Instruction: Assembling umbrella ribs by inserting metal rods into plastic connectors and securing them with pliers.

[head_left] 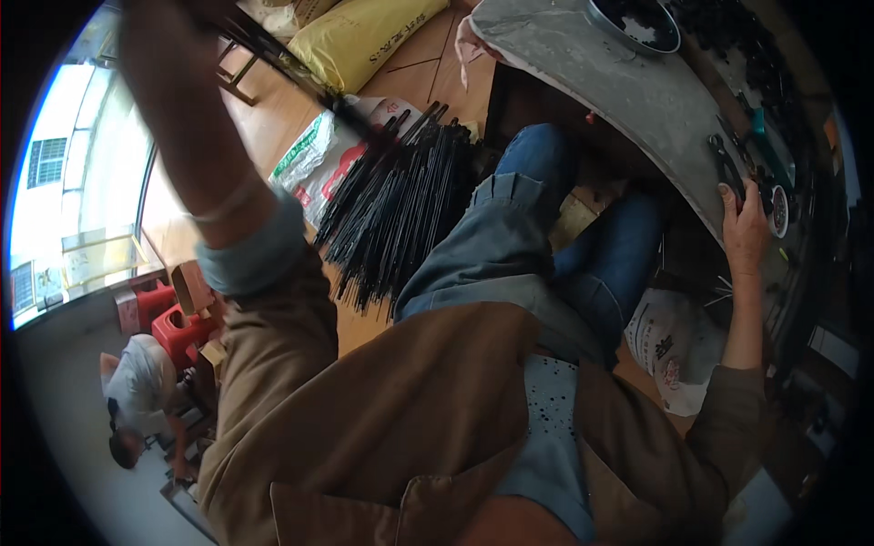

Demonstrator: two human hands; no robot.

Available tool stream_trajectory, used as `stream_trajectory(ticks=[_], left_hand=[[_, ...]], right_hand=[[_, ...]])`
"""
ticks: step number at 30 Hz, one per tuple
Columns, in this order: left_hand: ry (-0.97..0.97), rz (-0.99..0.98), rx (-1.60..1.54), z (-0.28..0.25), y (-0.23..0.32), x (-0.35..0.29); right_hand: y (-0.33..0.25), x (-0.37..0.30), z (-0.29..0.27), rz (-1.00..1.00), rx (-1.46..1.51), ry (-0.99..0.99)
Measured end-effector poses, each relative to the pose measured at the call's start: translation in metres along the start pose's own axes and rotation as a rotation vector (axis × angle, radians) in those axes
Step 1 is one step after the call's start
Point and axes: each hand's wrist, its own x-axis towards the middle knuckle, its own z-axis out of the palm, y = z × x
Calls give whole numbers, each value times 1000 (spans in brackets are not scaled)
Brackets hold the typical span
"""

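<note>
My left hand [168,36] is raised at the upper left, blurred by motion. It is closed on a bunch of long thin black rods [282,59] that slants down to the right. Beneath their lower ends, a large pile of black rods [401,209] lies on the floor beside my leg. My right hand [746,232] rests at the edge of the grey worktable [628,96] on the right. Its fingers are closed around the handles of dark pliers [725,166], whose head points away from me.
On the table are a round metal dish [637,25] with black bits, scattered black pieces [728,36] and a small round container [779,211]. A yellow sack [364,41] and a white plastic bag [319,164] lie on the floor. Red stools [182,332] and another person [141,382] are at left.
</note>
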Motion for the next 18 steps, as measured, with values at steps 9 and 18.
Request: stream_trajectory(ticks=[9, 18], left_hand=[[-537, -214, 1089, -49, -380, -196], [-377, -838, 1452, -43, -434, -226]], right_hand=[[6, -4, -6, -158, 110, 385], [190, -46, -37, 483, -173, 416]])
